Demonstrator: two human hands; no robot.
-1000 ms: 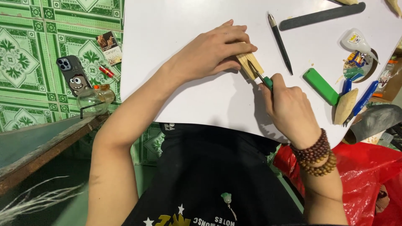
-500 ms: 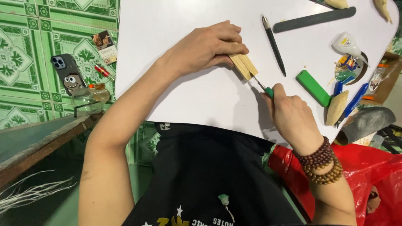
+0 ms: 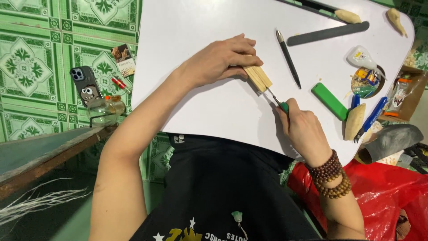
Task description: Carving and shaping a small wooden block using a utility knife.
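Left hand [image 3: 220, 60] has a firm grip pinning the pale wooden block [image 3: 257, 78] flat on the white table [image 3: 191, 31]; right hand [image 3: 301, 129] is clenched on a green-handled carving tool [image 3: 277, 100], its tip at the block's end. Carving looks under way; the next cut calls for steady pressure. Around lie a green lighter [image 3: 330, 101], a dark file [image 3: 327, 33] and a pen [image 3: 289, 58], above a green tiled floor [image 3: 40, 67].

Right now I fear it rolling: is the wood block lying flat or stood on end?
Flat: the wood block lies on the white table.
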